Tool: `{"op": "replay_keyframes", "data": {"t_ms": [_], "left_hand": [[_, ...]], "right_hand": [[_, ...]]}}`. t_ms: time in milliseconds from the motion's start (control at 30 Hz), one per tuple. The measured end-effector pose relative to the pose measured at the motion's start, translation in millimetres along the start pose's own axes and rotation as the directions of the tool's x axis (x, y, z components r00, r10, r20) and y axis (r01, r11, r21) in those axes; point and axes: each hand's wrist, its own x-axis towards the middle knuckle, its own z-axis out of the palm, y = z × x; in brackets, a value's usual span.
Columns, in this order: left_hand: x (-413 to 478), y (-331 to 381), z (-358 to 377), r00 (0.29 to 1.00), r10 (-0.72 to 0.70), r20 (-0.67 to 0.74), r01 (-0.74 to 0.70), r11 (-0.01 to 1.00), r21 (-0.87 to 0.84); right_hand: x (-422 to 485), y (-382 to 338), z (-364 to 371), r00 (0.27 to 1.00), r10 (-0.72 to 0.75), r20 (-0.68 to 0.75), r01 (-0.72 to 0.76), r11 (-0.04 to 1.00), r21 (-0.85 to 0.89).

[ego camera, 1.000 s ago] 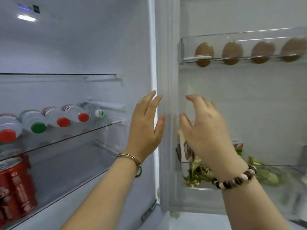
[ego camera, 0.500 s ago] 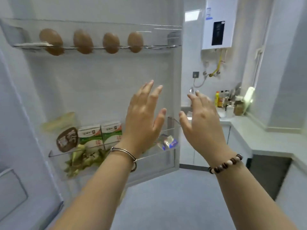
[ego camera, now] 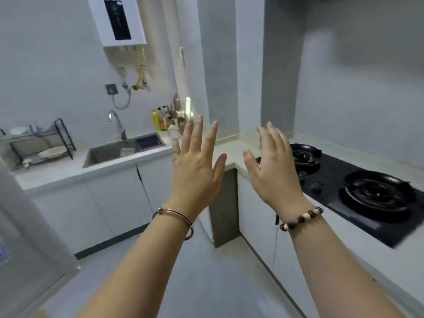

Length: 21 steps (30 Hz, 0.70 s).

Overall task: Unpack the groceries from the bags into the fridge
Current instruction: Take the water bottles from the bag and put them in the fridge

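Note:
My left hand (ego camera: 196,167) is raised in the middle of the view, fingers spread, holding nothing; a metal bangle circles its wrist. Beside it my right hand (ego camera: 274,168) is also up with fingers apart and nothing in it, a beaded bracelet on the wrist. Both hands hang in the air in front of the kitchen corner. Only the edge of the open fridge door (ego camera: 27,232) shows at the far left. No grocery bag and no groceries are in view.
A white L-shaped counter (ego camera: 68,174) holds a steel sink (ego camera: 114,150) with a tap, a dish rack (ego camera: 39,143) at left, and bottles (ego camera: 160,120) in the corner. A black gas hob (ego camera: 358,187) lies on the right. Grey floor (ego camera: 206,271) stretches ahead.
The view has swung right, from the fridge interior past the door shelves to the kitchen counter. Both hands stayed raised and open in front of me.

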Motion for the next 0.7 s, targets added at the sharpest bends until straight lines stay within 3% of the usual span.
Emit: {"op": "replay_keyframes", "data": {"t_ms": [200, 400, 700], "left_hand": [[52.3, 67.3, 110.9, 0.991, 0.087, 0.103, -0.068, 0.983, -0.173], [103.2, 122.1, 219.6, 0.954, 0.227, 0.195, -0.159, 0.936, -0.313], [167.4, 236.1, 351.9, 0.848, 0.444, 0.290, -0.234, 0.803, -0.547]], "right_hand": [[9.3, 107.4, -16.4, 0.968, 0.222, -0.115, -0.233, 0.969, -0.087], [33.7, 218.0, -18.3, 0.899, 0.389, -0.200, -0.429, 0.874, -0.227], [54.9, 349.8, -64.0, 0.719, 0.607, -0.338, -0.695, 0.634, -0.340]]}}
